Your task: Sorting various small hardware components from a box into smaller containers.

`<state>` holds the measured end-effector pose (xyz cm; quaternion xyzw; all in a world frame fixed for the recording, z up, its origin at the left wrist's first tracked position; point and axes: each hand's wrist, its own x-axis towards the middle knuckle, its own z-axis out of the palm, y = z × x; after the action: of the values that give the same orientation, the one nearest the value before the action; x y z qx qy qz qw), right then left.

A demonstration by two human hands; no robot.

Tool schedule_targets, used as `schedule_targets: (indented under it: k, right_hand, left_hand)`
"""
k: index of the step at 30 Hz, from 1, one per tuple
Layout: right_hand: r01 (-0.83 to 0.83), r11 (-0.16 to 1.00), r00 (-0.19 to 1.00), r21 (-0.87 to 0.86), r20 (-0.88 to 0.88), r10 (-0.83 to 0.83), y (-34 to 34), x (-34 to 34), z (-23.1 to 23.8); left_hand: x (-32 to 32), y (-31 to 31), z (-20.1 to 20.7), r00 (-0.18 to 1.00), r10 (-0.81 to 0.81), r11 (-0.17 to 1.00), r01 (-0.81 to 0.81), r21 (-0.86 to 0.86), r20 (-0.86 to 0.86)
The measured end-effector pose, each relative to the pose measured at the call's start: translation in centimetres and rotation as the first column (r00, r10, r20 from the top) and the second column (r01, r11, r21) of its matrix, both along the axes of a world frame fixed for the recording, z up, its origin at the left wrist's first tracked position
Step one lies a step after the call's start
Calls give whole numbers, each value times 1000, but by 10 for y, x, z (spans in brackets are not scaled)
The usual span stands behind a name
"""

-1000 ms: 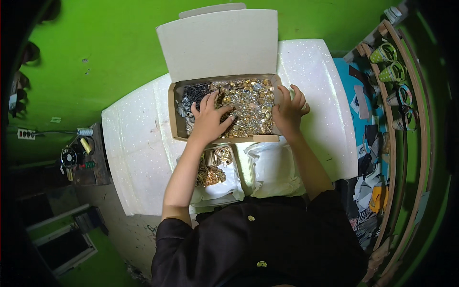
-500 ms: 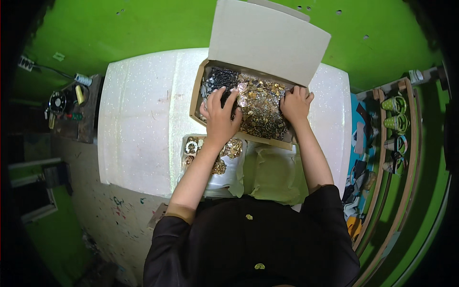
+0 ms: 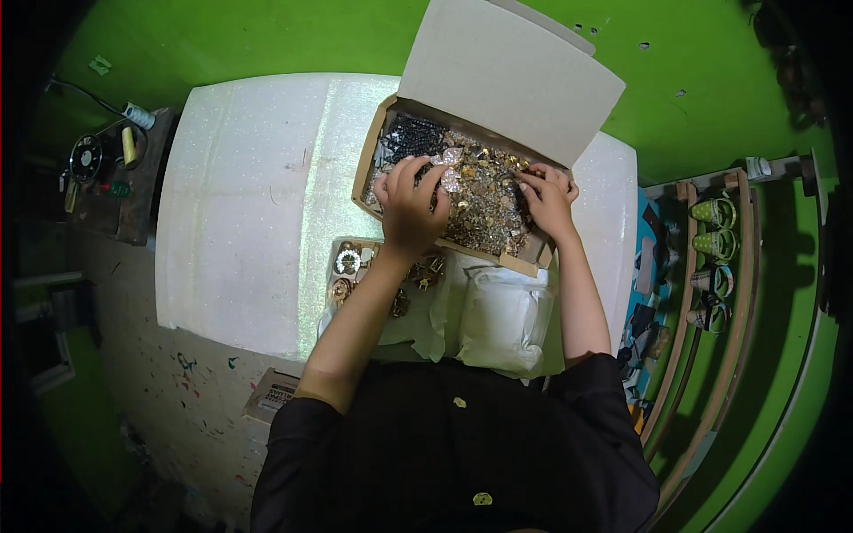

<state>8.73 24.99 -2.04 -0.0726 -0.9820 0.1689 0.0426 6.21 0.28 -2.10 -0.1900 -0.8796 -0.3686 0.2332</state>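
Observation:
An open cardboard box (image 3: 375, 147) holds black beads (image 3: 415, 136) at its far left and a heap of small gold and silver trinkets (image 3: 489, 200) across the rest. My left hand (image 3: 413, 206) is over the left part, its curved fingers apart and touching the pieces beside some shiny clear-pink ones (image 3: 451, 169). At the right side of the box, my right hand (image 3: 549, 200) reaches in over the trinkets with thumb and fingers spread. No held piece shows in either hand; the fingertips are partly hidden among the pieces.
Nearer me stand a compartment tray (image 3: 336, 258) with gold ornaments, partly behind my left forearm, and a white plastic-wrapped package (image 3: 502, 311). The box lid (image 3: 511, 75) is raised at the back. A glittery white surface (image 3: 240, 204) lies underneath. Sandals (image 3: 713, 244) sit on a wooden rack at right.
My right hand has shifted from the box's right edge inward over the trinkets. My left hand stays over the left part. The whole view has turned slightly.

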Motion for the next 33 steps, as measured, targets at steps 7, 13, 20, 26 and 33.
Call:
schedule_targets:
  k: [7,13,20,26,33]
  right_hand:
    - [22,989,1000,-143,-14,-24,0,2,1]
    - [89,939,995,-331,-13,-99,-16,14,5]
    - [89,986,991,-140,-85,-101,-40,35,29]
    - [71,977,997,202,-46,-63,-42,40,35]
    - [115,985,991,130,-79,-105,-33,43,21]
  left_hand:
    - [2,-1,-1,1000,-1,999,2,37,-11]
    - [2,-3,-3,999,-5,999,7,54,-35]
    - [2,-6,-1,999,-48,995,49,86,-24]
    - [8,-8,1,992,-127,988,126,89,9]
    - [8,-8,2,994,-103,993,100,61,44]
